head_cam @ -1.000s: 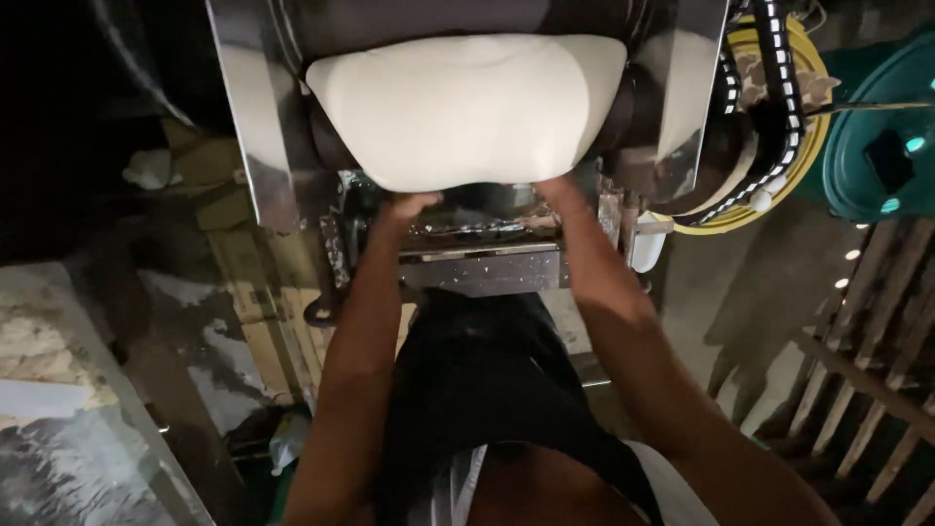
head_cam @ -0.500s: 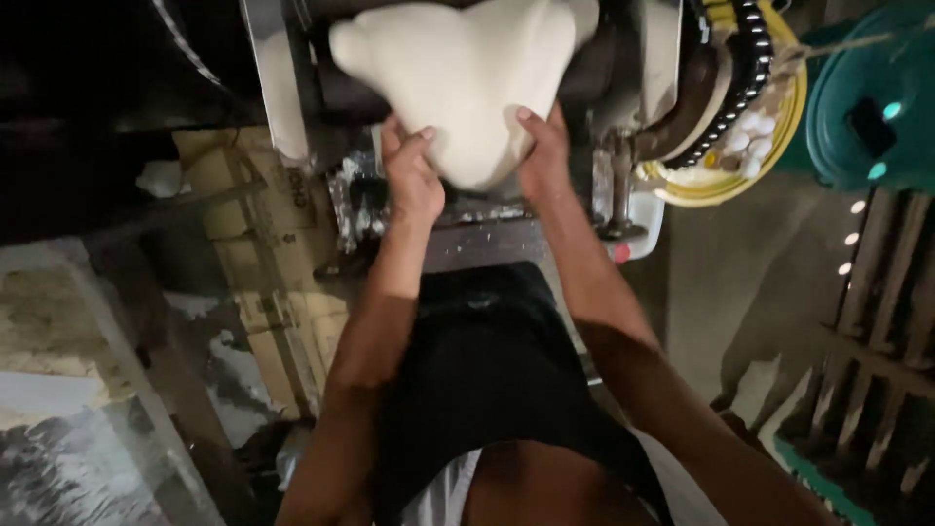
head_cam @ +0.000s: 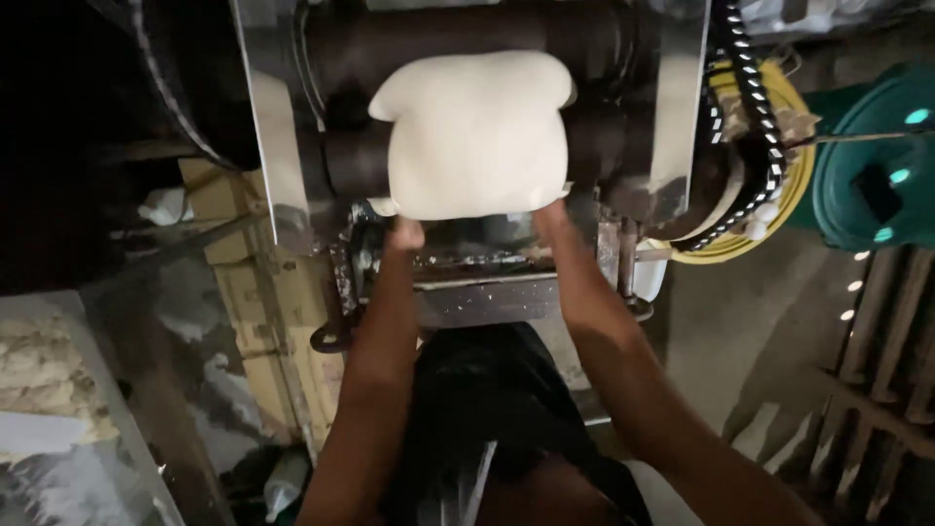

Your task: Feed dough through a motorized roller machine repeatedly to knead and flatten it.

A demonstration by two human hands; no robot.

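1. Two hands, left hand and right hand, hold the dough by its lower edge against the dark rollers.
2. Fingers risk being drawn between rollers; soft dough may sag and slip from both hands.

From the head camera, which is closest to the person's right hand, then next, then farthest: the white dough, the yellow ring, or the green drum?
Starting from the right hand:
1. White dough sheet: touching the hand, draped over the machine's dark rollers just above it.
2. Yellow ring: off to the right, behind the black-and-white chain.
3. Green drum: farthest, at the right edge.
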